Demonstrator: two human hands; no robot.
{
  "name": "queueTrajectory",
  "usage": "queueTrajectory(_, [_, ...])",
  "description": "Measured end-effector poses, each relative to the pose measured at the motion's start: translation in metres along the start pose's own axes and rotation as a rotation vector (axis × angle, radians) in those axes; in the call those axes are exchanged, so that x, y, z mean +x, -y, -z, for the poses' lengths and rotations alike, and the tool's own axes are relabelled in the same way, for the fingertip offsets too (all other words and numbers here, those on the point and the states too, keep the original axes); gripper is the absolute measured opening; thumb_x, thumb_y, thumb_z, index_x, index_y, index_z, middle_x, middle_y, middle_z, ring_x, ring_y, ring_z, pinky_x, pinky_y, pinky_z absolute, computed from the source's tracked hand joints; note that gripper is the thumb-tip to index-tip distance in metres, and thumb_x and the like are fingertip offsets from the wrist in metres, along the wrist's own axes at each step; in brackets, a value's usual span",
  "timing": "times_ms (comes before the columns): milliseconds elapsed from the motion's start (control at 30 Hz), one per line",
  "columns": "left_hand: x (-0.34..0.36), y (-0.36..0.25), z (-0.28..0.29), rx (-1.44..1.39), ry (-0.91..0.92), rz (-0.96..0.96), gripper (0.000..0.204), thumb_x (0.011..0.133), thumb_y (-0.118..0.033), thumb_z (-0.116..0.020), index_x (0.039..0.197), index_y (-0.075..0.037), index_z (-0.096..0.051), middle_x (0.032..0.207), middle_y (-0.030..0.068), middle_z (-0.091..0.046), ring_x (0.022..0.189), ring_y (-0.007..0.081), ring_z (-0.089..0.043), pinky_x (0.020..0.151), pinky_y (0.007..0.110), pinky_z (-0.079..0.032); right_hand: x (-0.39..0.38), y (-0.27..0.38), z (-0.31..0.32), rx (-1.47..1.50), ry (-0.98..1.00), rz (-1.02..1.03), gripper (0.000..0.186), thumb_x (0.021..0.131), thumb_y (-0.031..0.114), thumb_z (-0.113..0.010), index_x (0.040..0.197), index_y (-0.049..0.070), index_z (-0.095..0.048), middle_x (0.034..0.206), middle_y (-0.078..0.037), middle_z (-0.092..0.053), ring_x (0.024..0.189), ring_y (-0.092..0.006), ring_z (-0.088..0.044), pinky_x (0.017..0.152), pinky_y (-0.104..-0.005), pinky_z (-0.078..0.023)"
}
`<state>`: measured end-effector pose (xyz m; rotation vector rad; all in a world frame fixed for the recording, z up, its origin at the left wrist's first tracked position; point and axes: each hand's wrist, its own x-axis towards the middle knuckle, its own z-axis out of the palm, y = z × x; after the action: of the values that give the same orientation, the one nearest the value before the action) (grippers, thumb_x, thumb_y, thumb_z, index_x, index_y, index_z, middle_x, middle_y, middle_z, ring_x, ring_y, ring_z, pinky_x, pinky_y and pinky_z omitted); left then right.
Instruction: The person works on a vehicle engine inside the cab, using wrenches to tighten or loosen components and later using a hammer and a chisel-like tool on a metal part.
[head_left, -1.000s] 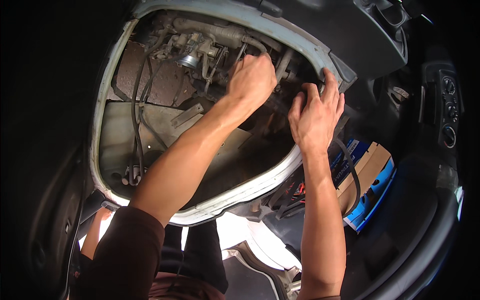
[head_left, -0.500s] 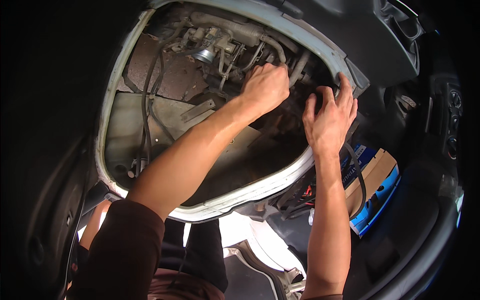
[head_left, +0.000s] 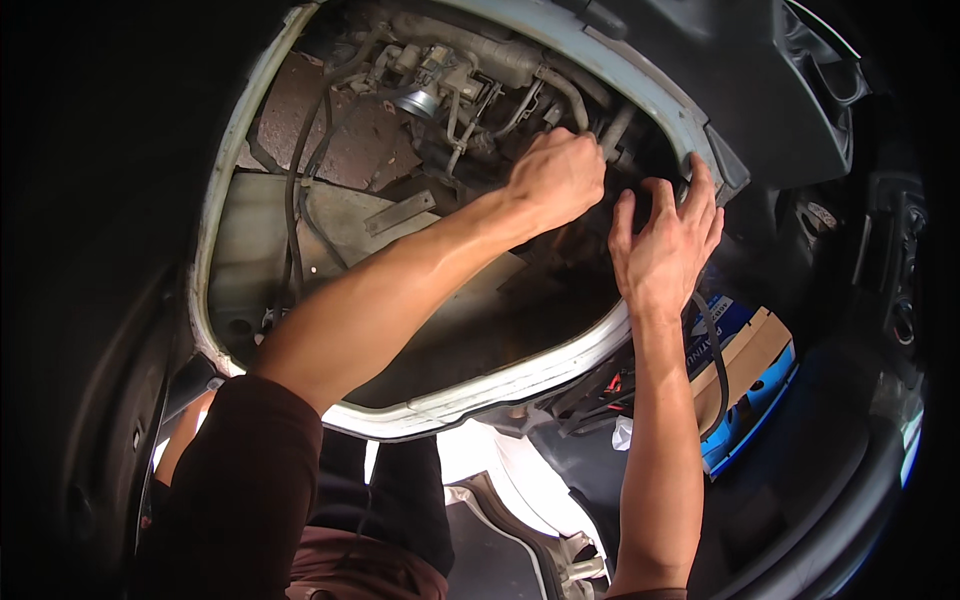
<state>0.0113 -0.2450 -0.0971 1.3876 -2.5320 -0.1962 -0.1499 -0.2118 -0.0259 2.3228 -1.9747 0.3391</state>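
Observation:
My left hand [head_left: 555,178] is curled closed among the pipes inside a vehicle's engine opening, beside a curved grey hose [head_left: 568,95]. Whatever it grips is hidden behind the fingers. My right hand [head_left: 665,240] has its fingers spread and bent, the longest resting on the pale painted rim [head_left: 625,70] at the right of the opening. A silver round component [head_left: 418,102], grimy pipes and brackets lie left of my left hand. Dark hoses [head_left: 292,200] run down across a dull metal plate [head_left: 255,220] under my left forearm.
A blue and tan box [head_left: 750,390] and loose black cables lie beside my right forearm. Black interior trim [head_left: 760,110] and a control panel [head_left: 905,270] flank the right side. Another person's forearm [head_left: 182,435] shows at lower left. A panel [head_left: 500,540] sits below.
The view has shifted, so the opening sits farther right in the picture. Both hands keep much the same places on the engine bay, my left still curled, my right still spread.

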Motion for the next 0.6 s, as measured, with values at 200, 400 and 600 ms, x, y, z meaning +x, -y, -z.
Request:
queueTrajectory(200, [0.012,0.016,0.016,-0.371,-0.017,0.140,0.032,0.101,-0.017,-0.057,0.091,0.009,-0.071,0.079,0.0299,-0.070,0.077,0.0495,-0.072,0.074,0.055,-0.060,-0.001,-0.002,-0.001,0.020,0.006,0.000,0.028,0.093,0.026,-0.070,0.109,0.004,-0.075,0.159,-0.021,-0.045,0.152,-0.0380,-0.039,0.123,-0.0618,-0.028])
queueTrajectory(400, [0.021,0.021,0.036,-0.406,-0.083,0.064,0.035,0.099,-0.016,-0.055,0.082,0.010,-0.070,0.083,0.0359,-0.067,0.083,0.0531,-0.069,0.083,0.056,-0.057,0.002,0.000,0.002,0.026,-0.003,-0.009,0.028,0.093,0.027,-0.070,0.107,0.004,-0.075,0.158,-0.021,-0.045,0.151,-0.0381,-0.040,0.124,-0.0614,-0.028])
queueTrajectory(600, [0.045,0.023,0.062,-0.589,0.104,0.407,0.029,0.088,-0.013,-0.061,0.075,0.012,-0.069,0.084,0.0375,-0.066,0.089,0.0511,-0.072,0.083,0.056,-0.057,0.003,-0.004,-0.001,0.006,0.002,-0.002,0.027,0.092,0.026,-0.069,0.106,0.004,-0.075,0.158,-0.021,-0.046,0.150,-0.0383,-0.041,0.123,-0.0611,-0.028])
